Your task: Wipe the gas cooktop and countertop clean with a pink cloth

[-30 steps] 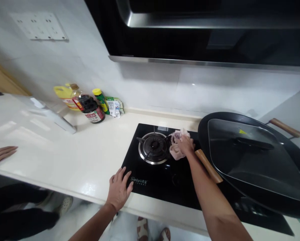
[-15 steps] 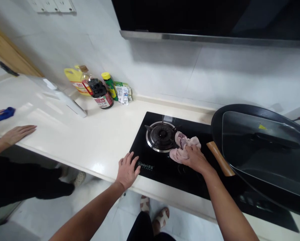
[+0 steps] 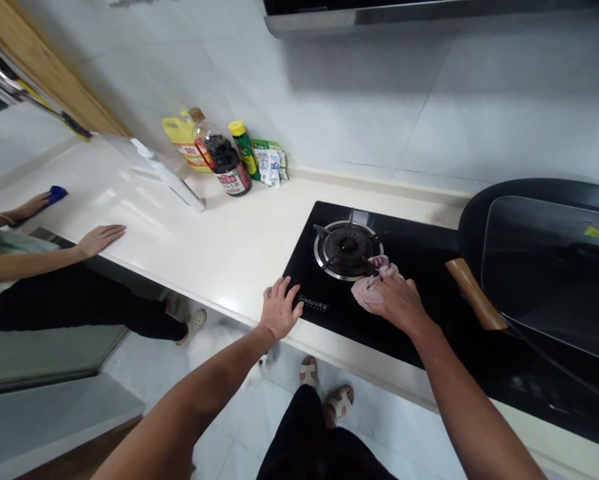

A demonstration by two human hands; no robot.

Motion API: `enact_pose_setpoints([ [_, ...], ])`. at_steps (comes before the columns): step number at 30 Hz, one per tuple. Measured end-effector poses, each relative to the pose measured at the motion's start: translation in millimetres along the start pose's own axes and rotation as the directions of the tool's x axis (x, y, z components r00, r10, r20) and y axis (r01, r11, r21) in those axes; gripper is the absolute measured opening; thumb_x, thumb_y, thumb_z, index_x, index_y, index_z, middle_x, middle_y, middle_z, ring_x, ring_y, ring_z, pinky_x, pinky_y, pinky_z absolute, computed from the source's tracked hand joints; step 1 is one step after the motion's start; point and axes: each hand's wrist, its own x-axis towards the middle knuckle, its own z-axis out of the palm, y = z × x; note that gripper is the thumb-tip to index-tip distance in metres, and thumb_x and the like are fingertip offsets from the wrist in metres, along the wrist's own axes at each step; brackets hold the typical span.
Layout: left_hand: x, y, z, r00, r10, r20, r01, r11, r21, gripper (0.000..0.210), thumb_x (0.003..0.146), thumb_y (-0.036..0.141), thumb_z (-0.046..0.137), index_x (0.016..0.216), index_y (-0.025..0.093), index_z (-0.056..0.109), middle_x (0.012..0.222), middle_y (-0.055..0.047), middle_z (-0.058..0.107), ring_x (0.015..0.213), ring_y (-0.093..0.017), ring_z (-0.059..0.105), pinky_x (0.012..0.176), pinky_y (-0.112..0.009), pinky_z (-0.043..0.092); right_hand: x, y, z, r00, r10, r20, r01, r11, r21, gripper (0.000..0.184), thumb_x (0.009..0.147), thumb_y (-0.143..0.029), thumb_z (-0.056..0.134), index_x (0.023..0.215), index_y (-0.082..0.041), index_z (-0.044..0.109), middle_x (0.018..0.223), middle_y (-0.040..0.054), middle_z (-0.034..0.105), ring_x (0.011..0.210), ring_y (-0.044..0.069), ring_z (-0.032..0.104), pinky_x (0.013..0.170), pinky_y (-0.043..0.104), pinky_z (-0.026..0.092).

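Note:
My right hand (image 3: 397, 300) presses a bunched pale pink cloth (image 3: 367, 293) onto the black glass gas stove (image 3: 414, 247), its fingers wrapped over the fabric. The cloth touches the right side of the round burner (image 3: 348, 248), against the metal ring and a pan support. With fingers spread, my left hand (image 3: 280, 308) rests on the counter's front edge at the stove's near left corner, holding nothing. A large dark wok (image 3: 472, 200) with a wooden handle (image 3: 475, 293) and a glass lid (image 3: 554, 280) sits over the right part of the stove.
Soy sauce (image 3: 227, 167), a yellow jug (image 3: 184, 143), a green bottle (image 3: 244, 150) and packets (image 3: 269, 165) stand by the wall. A white upright board (image 3: 172, 180) is left of them. At the far left, a co-worker's hand (image 3: 39, 203) holds a blue cloth (image 3: 54, 195) on the counter (image 3: 239, 233).
The view has shifted, showing more of the co-worker at left. My right hand has bunched the pink cloth more tightly beside the burner. My left hand stays at the stove corner.

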Motion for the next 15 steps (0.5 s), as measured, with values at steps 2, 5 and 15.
enact_pose_setpoints([
  [2,0.1,-0.2,0.4,1.000,-0.002,0.001,0.002,1.000,-0.003,0.048,0.100,0.044,0.051,0.140,0.020,0.061,0.154,-0.020,0.053,0.145,-0.039,0.044,0.109,-0.058,0.040,0.8,-12.0,7.9,0.998,-0.049,-0.045,0.050,0.999,0.010,0.029,0.090,-0.037,0.060,0.108,-0.017,0.072,0.108,0.0137,0.072,0.111,0.030,0.059,0.089,0.039,0.036],
  [5,0.2,-1.3,2.2,1.000,-0.007,-0.002,0.007,1.000,-0.008,0.048,0.099,0.044,0.051,0.139,0.020,0.061,0.154,-0.020,0.053,0.145,-0.039,0.044,0.110,-0.058,0.040,-3.9,-39.5,23.2,0.991,-0.117,-0.063,0.119,0.992,0.039,0.032,0.089,-0.036,0.061,0.111,-0.014,0.071,0.100,0.0121,0.074,0.103,0.028,0.063,0.092,0.041,0.036],
  [15,2.8,-4.1,2.0,0.999,-0.001,-0.053,-0.001,1.000,-0.027,0.046,0.098,0.043,0.052,0.136,0.019,0.064,0.151,-0.021,0.056,0.142,-0.039,0.047,0.107,-0.058,0.042,-33.5,-119.2,43.7,0.973,-0.215,-0.080,0.227,0.955,0.191,0.040,0.084,-0.034,0.070,0.117,-0.013,0.066,0.111,0.0142,0.071,0.107,0.029,0.062,0.099,0.045,0.039],
])
